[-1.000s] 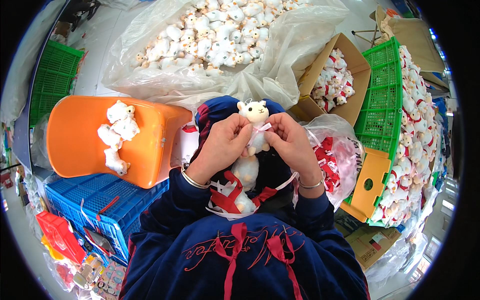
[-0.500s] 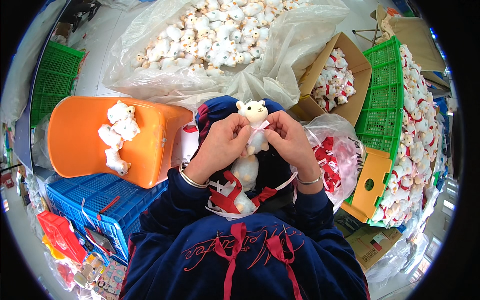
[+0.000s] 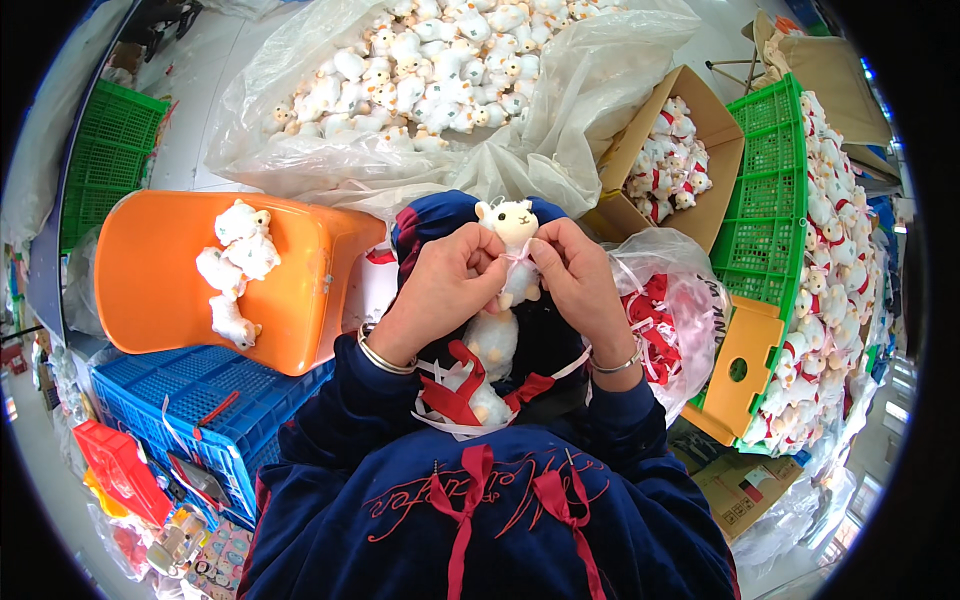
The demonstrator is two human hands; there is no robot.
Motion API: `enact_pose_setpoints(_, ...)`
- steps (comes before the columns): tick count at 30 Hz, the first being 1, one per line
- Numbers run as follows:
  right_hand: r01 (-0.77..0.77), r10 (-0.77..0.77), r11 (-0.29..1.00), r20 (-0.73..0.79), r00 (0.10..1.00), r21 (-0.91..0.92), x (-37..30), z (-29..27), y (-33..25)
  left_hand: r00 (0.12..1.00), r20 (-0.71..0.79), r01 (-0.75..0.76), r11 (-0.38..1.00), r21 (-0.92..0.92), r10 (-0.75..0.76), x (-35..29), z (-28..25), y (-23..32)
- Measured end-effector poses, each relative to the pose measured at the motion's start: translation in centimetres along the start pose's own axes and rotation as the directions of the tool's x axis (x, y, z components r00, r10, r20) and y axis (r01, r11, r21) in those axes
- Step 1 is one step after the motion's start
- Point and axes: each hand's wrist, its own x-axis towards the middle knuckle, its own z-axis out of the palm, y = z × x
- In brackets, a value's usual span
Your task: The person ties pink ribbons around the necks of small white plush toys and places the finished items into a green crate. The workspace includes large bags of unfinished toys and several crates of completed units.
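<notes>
A small white plush sheep (image 3: 512, 222) stands upright over my lap, its head toward the far side, with a pale pink ribbon (image 3: 520, 257) at its neck. My left hand (image 3: 455, 280) pinches the ribbon from the left, fingertips against the toy's chest. From the right, thumb and index finger of my right hand (image 3: 575, 270) close on the ribbon's other side. Below them on my lap lies another white plush toy (image 3: 491, 345). Red cloth pieces with white ties (image 3: 452, 397) lie around it, one strip reaching toward my right wrist.
An orange chair (image 3: 150, 270) on the left bears several white plush toys (image 3: 243, 240). Beyond my knees a plastic sheet (image 3: 260, 150) holds many more. To the right are a cardboard box (image 3: 725, 150), a bag of red pieces (image 3: 655, 330) and a green crate (image 3: 760, 190). A blue crate (image 3: 220, 400) stands left.
My right fingers have drawn in closer to the ribbon at the toy's neck. My left hand has shifted very slightly; the toy stays in place.
</notes>
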Motion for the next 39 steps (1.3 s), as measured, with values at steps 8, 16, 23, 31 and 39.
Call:
enact_pose_setpoints(8, 0.028, -0.031, 0.993, -0.02, 0.999, -0.118, -0.2, 0.1, -1.1, 0.97, 0.029, -0.242, 0.94, 0.24, 0.242, -0.4, -0.1, -0.5)
enact_pose_setpoints(16, 0.06, -0.062, 0.987, -0.01, 0.998, -0.15, -0.2, 0.5, -1.2, 0.991, -0.133, 0.006, 0.992, -0.126, -0.022, -0.1, 0.2, -1.1)
enact_pose_setpoints(23, 0.101, -0.105, 0.977, -0.01, 0.994, -0.186, -0.3, 0.7, -1.2, 0.996, -0.076, 0.045, 0.994, 0.097, -0.038, 0.3, 0.2, 0.3)
enact_pose_setpoints(31, 0.073, -0.093, 0.982, -0.103, 0.99, -0.177, -0.6, 1.3, -1.2, 0.998, -0.046, -0.047, 0.991, 0.121, 0.053, -0.3, 0.3, 0.2)
enact_pose_setpoints(39, 0.016, -0.009, 0.999, -0.184, 0.983, 0.038, -1.4, 2.8, 0.9, 0.988, -0.086, -0.124, 0.99, 0.068, 0.13, -1.1, 0.5, -2.2)
